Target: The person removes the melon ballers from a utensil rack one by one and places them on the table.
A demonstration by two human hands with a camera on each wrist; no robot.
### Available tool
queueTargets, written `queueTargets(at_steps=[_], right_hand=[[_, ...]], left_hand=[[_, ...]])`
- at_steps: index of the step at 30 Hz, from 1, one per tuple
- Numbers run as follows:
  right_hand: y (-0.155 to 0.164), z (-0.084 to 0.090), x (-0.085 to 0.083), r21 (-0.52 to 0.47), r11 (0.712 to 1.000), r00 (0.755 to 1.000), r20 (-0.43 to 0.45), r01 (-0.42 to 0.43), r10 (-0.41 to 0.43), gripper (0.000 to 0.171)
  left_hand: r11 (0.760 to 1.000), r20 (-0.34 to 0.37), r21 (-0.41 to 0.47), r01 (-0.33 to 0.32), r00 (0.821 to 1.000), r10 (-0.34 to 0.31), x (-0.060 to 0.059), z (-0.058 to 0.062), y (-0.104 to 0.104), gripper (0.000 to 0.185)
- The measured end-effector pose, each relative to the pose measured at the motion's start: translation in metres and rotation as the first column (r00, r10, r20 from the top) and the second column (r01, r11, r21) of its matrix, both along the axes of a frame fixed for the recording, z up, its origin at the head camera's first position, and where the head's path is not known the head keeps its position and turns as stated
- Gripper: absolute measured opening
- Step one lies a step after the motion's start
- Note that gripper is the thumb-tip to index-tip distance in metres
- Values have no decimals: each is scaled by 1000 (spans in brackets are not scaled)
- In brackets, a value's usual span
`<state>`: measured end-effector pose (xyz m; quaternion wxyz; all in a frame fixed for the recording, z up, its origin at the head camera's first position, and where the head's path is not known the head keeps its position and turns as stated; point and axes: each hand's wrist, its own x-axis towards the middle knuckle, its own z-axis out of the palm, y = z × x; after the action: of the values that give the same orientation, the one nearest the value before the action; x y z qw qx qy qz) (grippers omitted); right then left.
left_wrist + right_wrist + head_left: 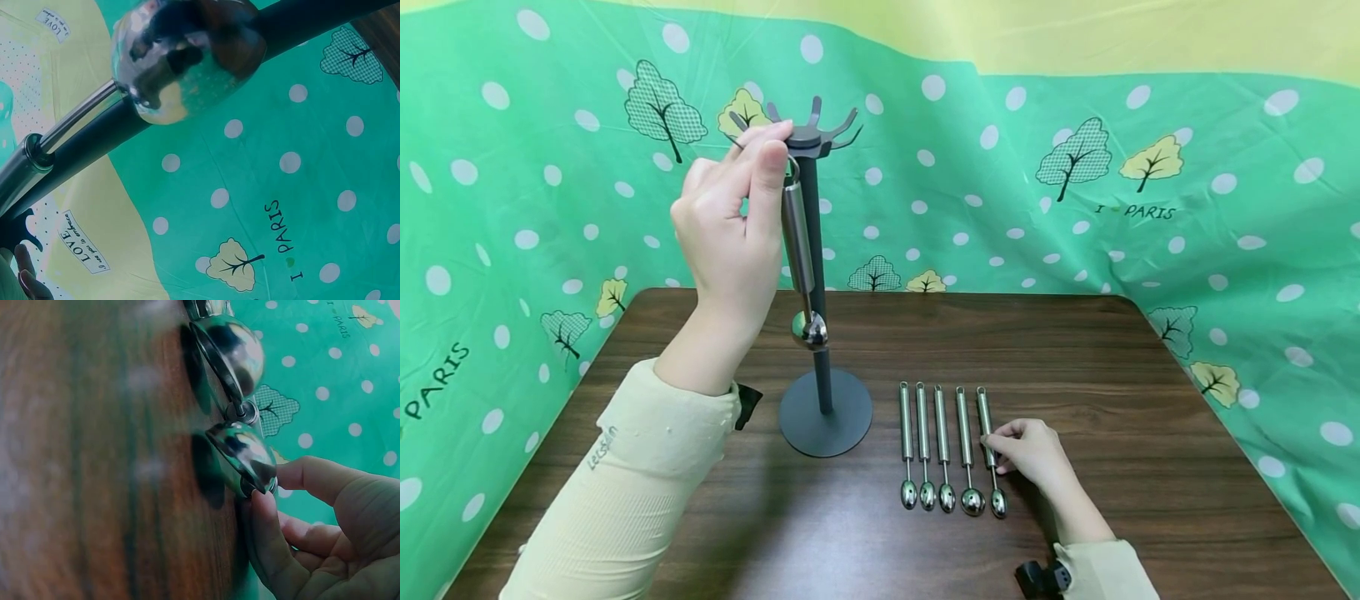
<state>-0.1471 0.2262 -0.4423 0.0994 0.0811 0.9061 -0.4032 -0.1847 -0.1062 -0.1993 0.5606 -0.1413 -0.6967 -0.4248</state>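
My left hand (730,200) is raised at the top of a dark grey hook stand (816,250), pinching a steel melon baller (797,242) near the ring of its handle. That melon baller hangs bowl down alongside the pole; its round bowl (187,62) looms large in the left wrist view. Whether the ring is over a hook is hidden by my fingers. Low on the right, my right hand (1030,450) pinches the rightmost melon baller (997,500) of a row, its bowl (244,456) facing the tabletop in the right wrist view.
Several more melon ballers (943,425) lie side by side, handles pointing away, on the dark wooden table (1150,483). The stand's round base (797,425) rests left of them. A green dotted cloth (925,225) hangs behind and around the table.
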Motion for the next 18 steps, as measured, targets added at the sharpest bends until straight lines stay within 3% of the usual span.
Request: queueTargets(at_steps=[18], right_hand=[[4,-3,1,-162,985,996,69,66,-56,37]], left_hand=[[1000,-9,-13,-2,1000,2,-1,-1,0,21]])
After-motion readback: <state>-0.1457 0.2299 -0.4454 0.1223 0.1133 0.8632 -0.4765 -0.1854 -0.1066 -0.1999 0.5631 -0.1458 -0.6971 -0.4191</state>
